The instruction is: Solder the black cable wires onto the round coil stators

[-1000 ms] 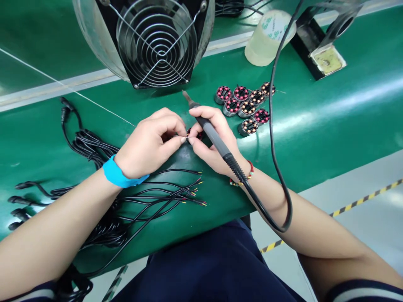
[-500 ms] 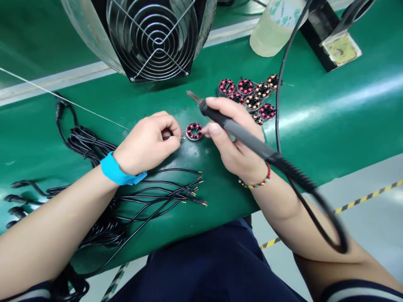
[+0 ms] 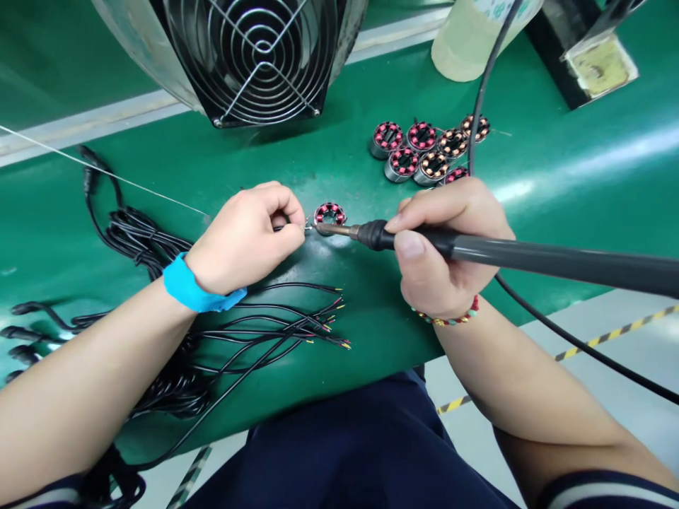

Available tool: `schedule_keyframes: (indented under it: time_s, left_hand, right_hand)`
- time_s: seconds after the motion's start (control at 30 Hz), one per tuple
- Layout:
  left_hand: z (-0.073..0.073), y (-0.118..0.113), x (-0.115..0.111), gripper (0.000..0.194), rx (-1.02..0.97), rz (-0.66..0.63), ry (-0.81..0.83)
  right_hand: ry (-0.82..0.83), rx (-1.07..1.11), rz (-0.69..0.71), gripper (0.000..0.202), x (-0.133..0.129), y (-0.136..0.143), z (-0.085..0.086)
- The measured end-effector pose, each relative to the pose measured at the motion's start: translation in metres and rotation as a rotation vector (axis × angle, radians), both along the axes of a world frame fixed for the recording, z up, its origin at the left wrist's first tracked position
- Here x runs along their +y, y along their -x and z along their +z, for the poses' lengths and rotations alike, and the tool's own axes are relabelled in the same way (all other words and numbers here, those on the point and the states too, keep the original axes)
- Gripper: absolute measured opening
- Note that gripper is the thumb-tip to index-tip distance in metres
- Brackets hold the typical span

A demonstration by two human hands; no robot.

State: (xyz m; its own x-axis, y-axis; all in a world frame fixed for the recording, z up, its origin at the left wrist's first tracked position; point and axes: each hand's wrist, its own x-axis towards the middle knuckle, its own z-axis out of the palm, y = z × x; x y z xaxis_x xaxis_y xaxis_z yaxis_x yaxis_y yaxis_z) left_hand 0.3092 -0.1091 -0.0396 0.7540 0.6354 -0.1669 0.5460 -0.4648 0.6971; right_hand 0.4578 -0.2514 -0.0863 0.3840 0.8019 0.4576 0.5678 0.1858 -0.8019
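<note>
My left hand [image 3: 252,237], a blue band on its wrist, is closed in a pinch on the end of a black cable [image 3: 280,227]. Thin bare wire ends stick out past the fingertips. Just right of them a round stator [image 3: 329,213] with red windings lies on the green mat. My right hand [image 3: 448,251] is wrapped round the dark handle of a soldering iron [image 3: 472,253], held nearly level. The iron's tip points left and lies across the stator's near edge, close to the wire ends. Whether it touches the wires cannot be made out.
Several stators [image 3: 403,162] with red or copper windings stand at the back right. Behind are a fan [image 3: 259,56], a plastic bottle [image 3: 467,42] and an iron stand with a sponge [image 3: 599,67]. Black cables [image 3: 276,329] with stripped ends lie front left; solder wire [image 3: 106,173] crosses the left.
My right hand has drawn back from the stator and turned the soldering iron, bringing its tip down to the stator's near edge. The left hand keeps its pinch beside the stator.
</note>
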Motion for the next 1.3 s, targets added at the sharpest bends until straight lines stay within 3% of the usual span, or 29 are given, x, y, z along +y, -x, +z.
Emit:
schedule_keyframes:
  time_s: [0.33, 0.63, 0.77, 0.93, 1.1, 1.3]
  left_hand:
    - [-0.002, 0.001, 0.001, 0.006, -0.011, 0.001, 0.000]
    - [-0.001, 0.000, 0.001, 0.006, -0.009, 0.006, -0.003]
    - [-0.002, 0.000, 0.001, 0.006, -0.018, 0.004, -0.001]
    - [-0.002, 0.000, 0.001, 0.006, -0.012, 0.002, -0.015]
    - [-0.002, 0.000, 0.001, 0.007, -0.027, 0.006, -0.019]
    - [-0.001, -0.002, 0.000, 0.007, -0.012, 0.011, -0.022]
  right_hand:
    - [-0.015, -0.005, -0.046, 0.032, 0.004, 0.002, 0.005]
    - [-0.240, -0.009, -0.016, 0.007, 0.009, 0.003, 0.021]
    - [-0.164, -0.058, -0.041, 0.012, 0.012, 0.002, 0.020]
    - [0.049, -0.041, 0.047, 0.033, 0.014, 0.006, 0.016]
    - [0.044, 0.042, 0.144, 0.033, 0.018, 0.012, 0.015]
    - [0.058, -0.251, 0.146, 0.024, 0.029, 0.014, 0.011]
